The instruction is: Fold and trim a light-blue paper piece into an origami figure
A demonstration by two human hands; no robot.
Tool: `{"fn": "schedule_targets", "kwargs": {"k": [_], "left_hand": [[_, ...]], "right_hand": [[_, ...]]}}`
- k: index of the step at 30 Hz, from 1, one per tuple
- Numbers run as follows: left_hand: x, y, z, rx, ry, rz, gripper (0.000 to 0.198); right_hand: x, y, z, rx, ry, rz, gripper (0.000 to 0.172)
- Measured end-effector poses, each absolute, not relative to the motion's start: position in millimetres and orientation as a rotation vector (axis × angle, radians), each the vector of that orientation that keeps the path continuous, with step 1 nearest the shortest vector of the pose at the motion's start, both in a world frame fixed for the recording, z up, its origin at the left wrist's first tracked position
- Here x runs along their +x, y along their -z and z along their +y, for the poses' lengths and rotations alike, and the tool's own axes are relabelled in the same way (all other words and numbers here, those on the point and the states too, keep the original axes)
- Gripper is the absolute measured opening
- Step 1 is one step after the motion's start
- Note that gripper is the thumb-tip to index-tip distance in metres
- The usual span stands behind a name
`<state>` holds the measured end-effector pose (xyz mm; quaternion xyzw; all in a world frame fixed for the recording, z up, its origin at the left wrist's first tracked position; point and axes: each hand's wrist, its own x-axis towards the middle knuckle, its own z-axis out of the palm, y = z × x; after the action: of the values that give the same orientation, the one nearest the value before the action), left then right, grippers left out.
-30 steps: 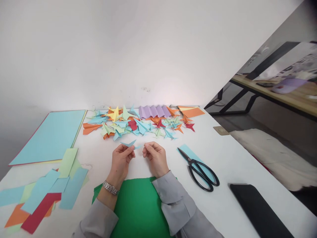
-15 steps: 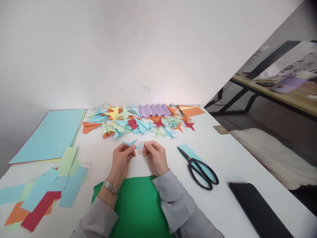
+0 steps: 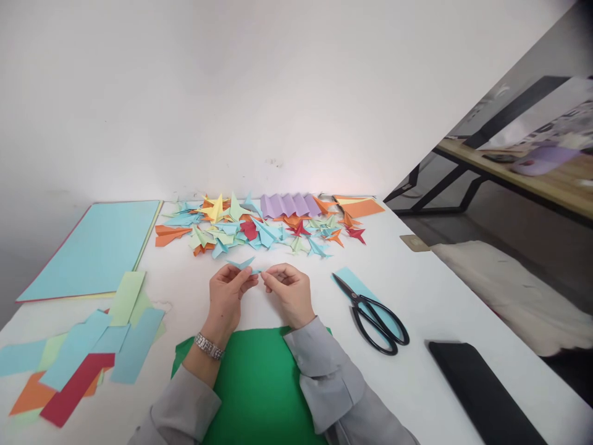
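Head view: beyond the flat green sheet, the left hand has its grip pinching a small folded light-blue paper figure; its narrow end points rightward, meeting the right hand's narrowed grip, whose hold I cannot tell.

Soft, even light washes over a white table and the wall behind it, brightest low near the wall's center and greying at far left. Shadows beneath the scissors are faint; creases in the folded blue paper look soft. At right, a dimmer wooden table blurs, stretched by edge distortion.
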<state>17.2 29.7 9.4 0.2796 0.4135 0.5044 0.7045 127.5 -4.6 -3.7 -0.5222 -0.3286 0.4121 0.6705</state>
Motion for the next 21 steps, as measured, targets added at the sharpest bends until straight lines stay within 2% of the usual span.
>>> {"fn": "schedule_targets", "kwargs": {"k": [7, 11, 18, 21], "left_hand": [[16.2, -5.7, 32.0, 0.508, -1.179, 0.904, 0.031], [16.7, -4.9, 31.9, 0.492, -1.207, 0.926, 0.032], [16.1, -4.1, 32.1, 0.523, -1.233, 0.91, 0.027], [16.3, -5.1, 32.4, 0.552, -1.242, 0.903, 0.025]], "right_hand": [[122.3, 8.9, -8.1, -1.258, -0.716, -0.975, 0.005], [121.4, 8.6, -8.8, -1.27, -0.622, -1.061, 0.006], [121.9, 6.8, -8.8, -1.264, -0.713, -0.926, 0.006], [125.5, 5.7, -8.1, -1.216, -0.846, -0.822, 0.013]]}}
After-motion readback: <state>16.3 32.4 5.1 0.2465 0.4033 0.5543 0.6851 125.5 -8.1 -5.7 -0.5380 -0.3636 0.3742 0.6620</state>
